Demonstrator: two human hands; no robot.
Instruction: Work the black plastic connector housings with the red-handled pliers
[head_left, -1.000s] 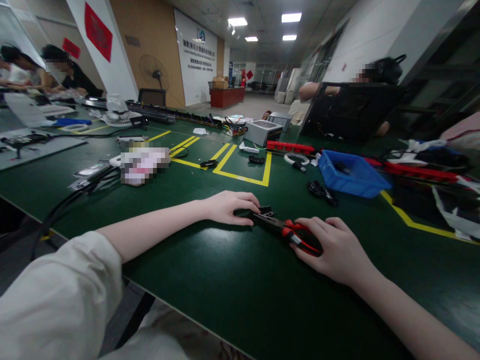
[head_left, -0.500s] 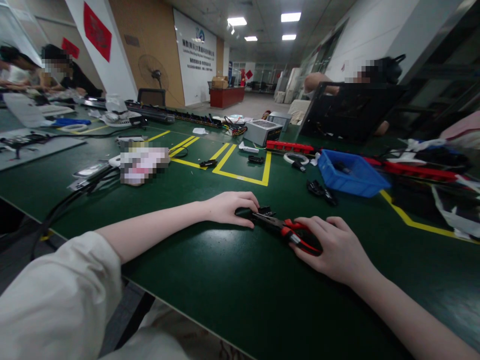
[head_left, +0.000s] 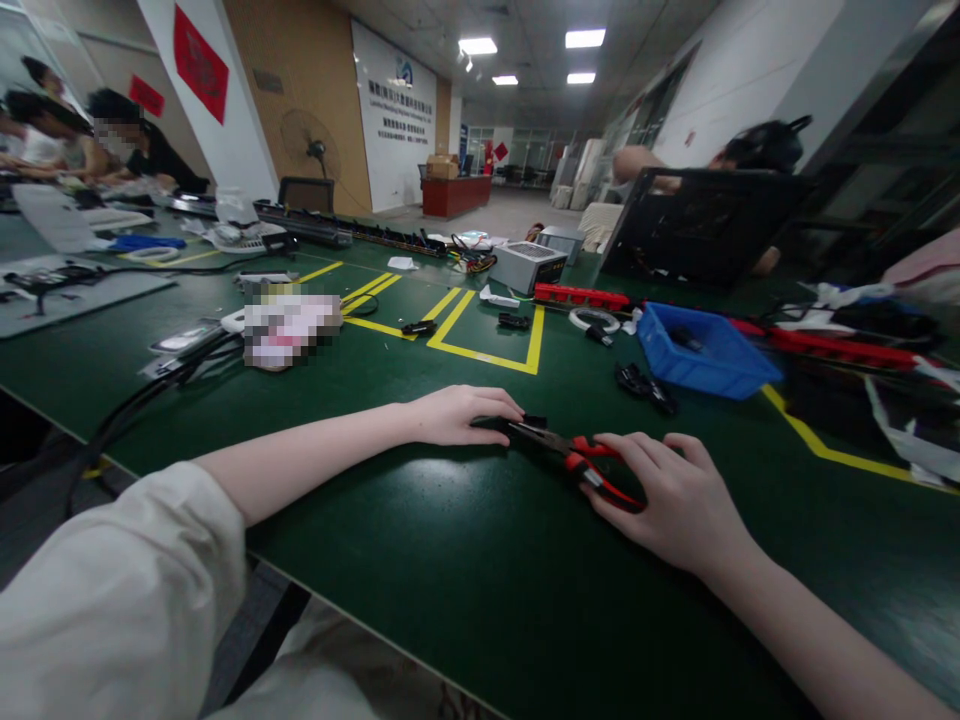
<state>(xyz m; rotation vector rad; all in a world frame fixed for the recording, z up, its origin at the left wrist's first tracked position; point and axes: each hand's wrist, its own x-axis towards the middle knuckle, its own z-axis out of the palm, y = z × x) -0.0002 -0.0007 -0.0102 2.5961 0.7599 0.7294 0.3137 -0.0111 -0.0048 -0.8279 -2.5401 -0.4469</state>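
My left hand (head_left: 457, 414) lies on the green table (head_left: 480, 560), its fingers curled over a small black part (head_left: 534, 422) that is mostly hidden under them. My right hand (head_left: 667, 497) rests on the red handles of a pair of pliers (head_left: 577, 458), fingers bent round them. The dark jaws of the pliers point left and reach the black part at my left fingertips. Both forearms lie low across the table's near edge.
A blue bin (head_left: 701, 350) stands at the right, with black clips (head_left: 643, 385) beside it. Yellow tape lines (head_left: 487, 350) mark a box ahead. Cables (head_left: 150, 385) run at the left. A grey power supply (head_left: 529, 265) and red strips (head_left: 581, 295) lie farther back. Other people sit at the far left and right.
My left fingers have flattened a little over the black part. My right fingers have loosened and spread on the plier handles. The pliers stay in the same place.
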